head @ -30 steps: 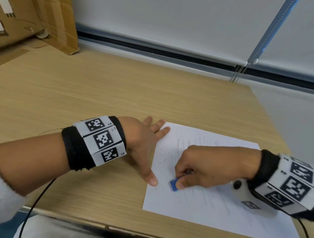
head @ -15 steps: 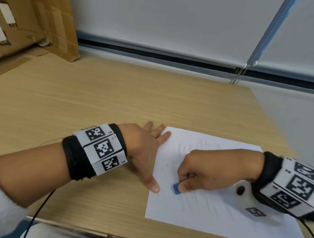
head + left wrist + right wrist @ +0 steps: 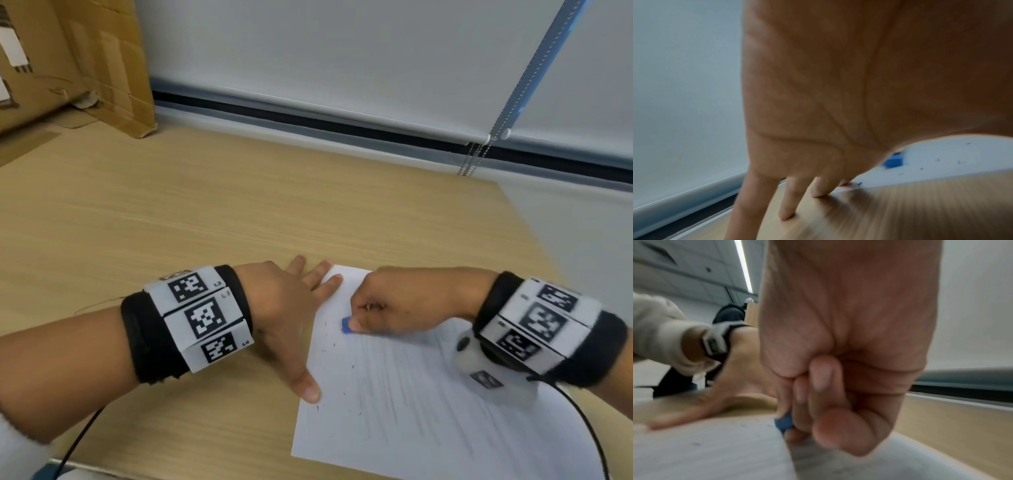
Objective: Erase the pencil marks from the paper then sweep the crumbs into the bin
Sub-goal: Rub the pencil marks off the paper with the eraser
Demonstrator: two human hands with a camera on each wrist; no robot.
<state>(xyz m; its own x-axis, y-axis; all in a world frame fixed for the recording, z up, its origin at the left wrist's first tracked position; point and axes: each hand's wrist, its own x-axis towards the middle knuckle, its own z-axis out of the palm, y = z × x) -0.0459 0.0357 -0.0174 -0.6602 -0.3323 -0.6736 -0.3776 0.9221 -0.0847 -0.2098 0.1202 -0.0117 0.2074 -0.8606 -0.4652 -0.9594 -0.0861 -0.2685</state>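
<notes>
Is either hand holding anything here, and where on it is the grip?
The right hand pinches a small blue eraser by its upper part; the lower end sticks out onto the paper. The left hand holds nothing, pressing flat on the paper's edge.

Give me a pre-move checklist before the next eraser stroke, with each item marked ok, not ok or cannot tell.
1. Blue eraser pinched in the right hand: ok.
2. Eraser down on the paper: ok.
3. Left hand flat, fingertips and thumb pinning the sheet's left edge: ok.
4. Pencil marks all gone: not ok, faint lines remain on the near part of the sheet.
5. Crumbs on the sheet, unswept: ok for now.
6. Bin within reach: cannot tell, none in view.
</notes>
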